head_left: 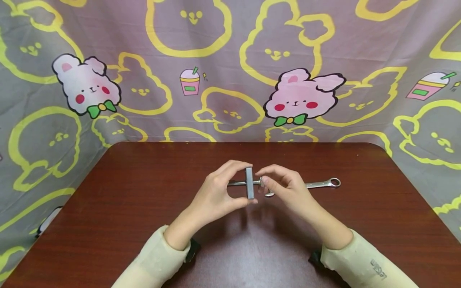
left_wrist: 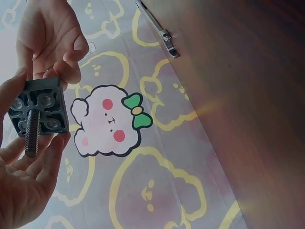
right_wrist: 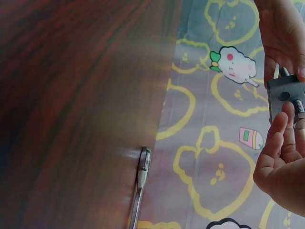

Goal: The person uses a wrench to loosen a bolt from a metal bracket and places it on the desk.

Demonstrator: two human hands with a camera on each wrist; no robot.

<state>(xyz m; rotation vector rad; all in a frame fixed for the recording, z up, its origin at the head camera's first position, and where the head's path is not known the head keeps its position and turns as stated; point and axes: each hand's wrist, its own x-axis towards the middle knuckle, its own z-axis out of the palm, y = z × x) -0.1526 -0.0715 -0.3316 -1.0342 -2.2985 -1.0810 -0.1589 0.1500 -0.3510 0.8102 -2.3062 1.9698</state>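
Observation:
My left hand (head_left: 212, 196) grips a grey square plate (head_left: 249, 184) by its opposite edges, fingers on top and thumb below. A threaded bolt (left_wrist: 32, 133) runs through the plate, and its rod sticks out from the ribbed side in the left wrist view. On the plate's other face, a metal nut (right_wrist: 299, 116) sits on the bolt's shorter end. My right hand (head_left: 293, 188) pinches that nut between thumb and fingers. Both hands hold the parts raised above the table.
A silver combination wrench (head_left: 324, 184) lies on the brown table (head_left: 144, 200) behind the right hand, its ring end to the right and part of its shaft hidden. A patterned curtain (head_left: 230, 72) hangs behind the table and along its sides.

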